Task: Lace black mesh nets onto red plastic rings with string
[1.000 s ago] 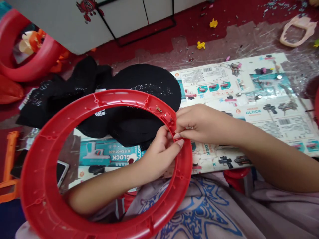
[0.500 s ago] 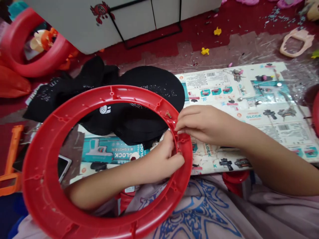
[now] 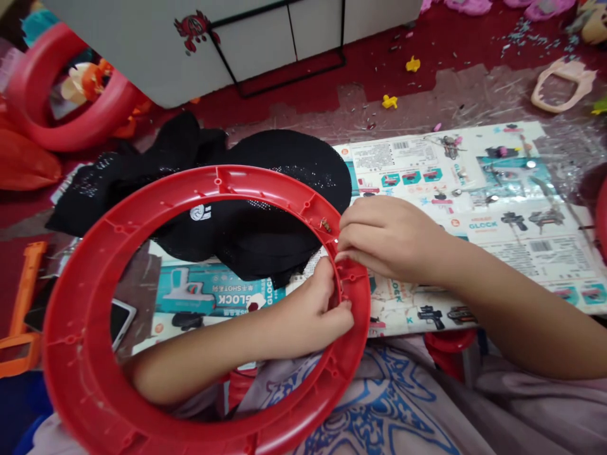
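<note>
A large red plastic ring (image 3: 76, 341), ribbed and hollow on its upward face, lies tilted over my lap and the work surface. My left hand (image 3: 315, 309) comes up through its opening and is closed around the inner rim on the right side, thumb on the channel. The fingers of my right hand (image 3: 379, 237) are pinched together at the channel just above that grip. What they pinch is too small or hidden to name. A small brassy piece (image 3: 325, 224) sits in the channel near my right fingertips.
A black cap (image 3: 289, 158) and black cloth lie behind the ring. Printed cardboard (image 3: 497, 253) covers the surface, with small metal bits on it. A phone (image 3: 123, 319), an orange plastic frame (image 3: 28, 297), another red ring (image 3: 28, 114) and a white cabinet (image 3: 142, 44) surround it.
The ring and both hands have shifted very slightly down and right in view. Each hand stays at the same part of the rim, with the right fingers a little more curled.
</note>
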Available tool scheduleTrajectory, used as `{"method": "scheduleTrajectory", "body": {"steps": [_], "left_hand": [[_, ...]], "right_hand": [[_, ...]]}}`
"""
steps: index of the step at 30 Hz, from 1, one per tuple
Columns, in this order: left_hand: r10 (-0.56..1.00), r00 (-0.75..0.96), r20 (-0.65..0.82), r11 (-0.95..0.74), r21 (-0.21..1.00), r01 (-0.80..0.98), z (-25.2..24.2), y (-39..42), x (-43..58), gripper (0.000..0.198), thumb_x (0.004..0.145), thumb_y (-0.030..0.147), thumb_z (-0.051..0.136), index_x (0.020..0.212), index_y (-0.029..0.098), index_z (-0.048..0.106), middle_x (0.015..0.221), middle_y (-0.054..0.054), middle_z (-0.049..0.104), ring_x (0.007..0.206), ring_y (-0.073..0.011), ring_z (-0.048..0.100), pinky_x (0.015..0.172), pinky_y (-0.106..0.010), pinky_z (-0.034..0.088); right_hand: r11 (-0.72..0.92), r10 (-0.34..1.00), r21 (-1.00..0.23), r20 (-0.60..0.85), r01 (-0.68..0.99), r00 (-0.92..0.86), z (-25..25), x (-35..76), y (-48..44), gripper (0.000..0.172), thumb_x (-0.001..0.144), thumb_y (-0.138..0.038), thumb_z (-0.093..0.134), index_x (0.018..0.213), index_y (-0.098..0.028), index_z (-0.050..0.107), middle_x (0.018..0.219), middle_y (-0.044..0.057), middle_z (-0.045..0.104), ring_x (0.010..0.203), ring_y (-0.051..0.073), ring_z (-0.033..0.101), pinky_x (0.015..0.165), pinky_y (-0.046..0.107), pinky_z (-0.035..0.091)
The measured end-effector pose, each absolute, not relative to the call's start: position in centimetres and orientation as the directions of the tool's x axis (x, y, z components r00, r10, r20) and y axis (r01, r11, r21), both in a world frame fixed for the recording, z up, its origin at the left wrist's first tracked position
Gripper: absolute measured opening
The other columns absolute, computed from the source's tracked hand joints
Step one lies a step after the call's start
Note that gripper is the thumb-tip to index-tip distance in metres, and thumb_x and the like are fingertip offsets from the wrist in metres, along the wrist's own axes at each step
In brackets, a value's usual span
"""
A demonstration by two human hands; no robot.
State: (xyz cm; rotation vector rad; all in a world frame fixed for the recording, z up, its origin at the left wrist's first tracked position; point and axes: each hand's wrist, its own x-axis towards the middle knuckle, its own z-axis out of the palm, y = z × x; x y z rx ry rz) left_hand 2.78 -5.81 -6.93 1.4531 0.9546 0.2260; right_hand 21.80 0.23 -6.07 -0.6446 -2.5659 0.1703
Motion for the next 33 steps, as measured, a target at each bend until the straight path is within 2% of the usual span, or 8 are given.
{"method": "scheduleTrajectory", "body": {"steps": [7, 13, 18, 23, 26, 30, 31, 33], "left_hand": [[0.684, 0.627, -0.373, 0.275, 0.928, 0.252, -7.0, -6.2, 3.1, 0.043, 0.079, 0.017, 0.050, 0.118, 0.021, 0.033, 0.096, -0.002, 0.049, 0.081, -0.0154, 0.051, 0.070, -0.030, 0.048], [0.720, 0.536, -0.441, 0.411, 0.893, 0.183, -6.8, -5.8, 3.5, 0.045, 0.077, 0.024, 0.053, 0.117, 0.021, 0.033, 0.084, 0.002, 0.049, 0.072, -0.0142, 0.052, 0.065, -0.029, 0.047], [0.754, 0.527, -0.392, 0.316, 0.920, 0.232, -7.2, -5.5, 3.5, 0.047, 0.075, 0.021, 0.050, 0.119, 0.018, 0.034, 0.094, -0.002, 0.050, 0.086, -0.0184, 0.053, 0.077, -0.035, 0.049], [0.768, 0.556, -0.316, 0.202, 0.945, 0.258, -7.7, -5.6, 3.6, 0.046, 0.074, 0.018, 0.048, 0.118, 0.017, 0.033, 0.103, -0.005, 0.049, 0.092, -0.0198, 0.052, 0.085, -0.040, 0.048], [0.753, 0.568, -0.332, 0.178, 0.934, 0.309, -7.5, -5.6, 3.7, 0.037, 0.074, 0.018, 0.049, 0.109, 0.017, 0.036, 0.099, -0.005, 0.051, 0.093, -0.0220, 0.052, 0.085, -0.042, 0.047], [0.743, 0.566, -0.356, 0.164, 0.918, 0.361, -7.2, -5.5, 3.6, 0.032, 0.074, 0.018, 0.048, 0.104, 0.017, 0.038, 0.094, -0.004, 0.050, 0.088, -0.0219, 0.051, 0.080, -0.042, 0.047], [0.749, 0.567, -0.342, 0.154, 0.923, 0.354, -7.2, -5.4, 3.6, 0.033, 0.074, 0.017, 0.048, 0.106, 0.017, 0.038, 0.094, -0.004, 0.049, 0.087, -0.0209, 0.051, 0.079, -0.041, 0.047], [0.764, 0.559, -0.323, 0.153, 0.932, 0.329, -7.2, -5.4, 3.5, 0.037, 0.074, 0.016, 0.047, 0.110, 0.017, 0.037, 0.095, -0.003, 0.049, 0.085, -0.0191, 0.051, 0.078, -0.039, 0.047]], "right_hand": [[0.906, 0.421, -0.138, 0.393, 0.400, -0.817, -5.1, 22.2, -0.3, 0.029, 0.093, -0.011, 0.040, 0.071, -0.015, 0.059, 0.075, 0.005, 0.060, 0.072, 0.015, 0.048, 0.062, 0.029, 0.036], [0.924, 0.372, -0.054, 0.360, 0.379, -0.856, -4.6, 22.1, -0.8, 0.028, 0.091, -0.006, 0.040, 0.070, -0.015, 0.058, 0.073, 0.005, 0.058, 0.068, 0.016, 0.044, 0.058, 0.030, 0.032], [0.928, 0.368, -0.070, 0.310, 0.365, -0.876, -4.7, 21.6, -1.0, 0.027, 0.091, -0.008, 0.041, 0.074, -0.013, 0.061, 0.075, 0.007, 0.060, 0.070, 0.017, 0.047, 0.061, 0.031, 0.036], [0.943, 0.324, -0.058, 0.386, 0.328, -0.864, -5.3, 21.3, -1.1, 0.026, 0.090, -0.008, 0.044, 0.073, -0.013, 0.063, 0.079, 0.009, 0.064, 0.069, 0.017, 0.049, 0.060, 0.031, 0.037], [0.939, 0.341, -0.110, 0.415, 0.326, -0.843, -5.8, 21.2, -1.0, 0.022, 0.089, -0.008, 0.046, 0.076, -0.012, 0.063, 0.081, 0.009, 0.065, 0.071, 0.017, 0.051, 0.061, 0.030, 0.038], [0.870, 0.482, -0.315, 0.382, 0.379, -0.789, -6.2, 20.9, -0.8, 0.020, 0.090, -0.015, 0.046, 0.083, -0.011, 0.064, 0.085, 0.010, 0.064, 0.076, 0.017, 0.053, 0.065, 0.029, 0.042], [0.861, 0.497, -0.337, 0.396, 0.382, -0.772, -6.3, 20.9, -0.7, 0.020, 0.091, -0.015, 0.045, 0.085, -0.012, 0.064, 0.086, 0.009, 0.064, 0.077, 0.017, 0.053, 0.066, 0.029, 0.043], [0.878, 0.477, -0.297, 0.466, 0.376, -0.745, -6.4, 20.8, -0.6, 0.019, 0.090, -0.014, 0.046, 0.086, -0.014, 0.064, 0.086, 0.008, 0.064, 0.075, 0.016, 0.052, 0.065, 0.029, 0.042]]}}
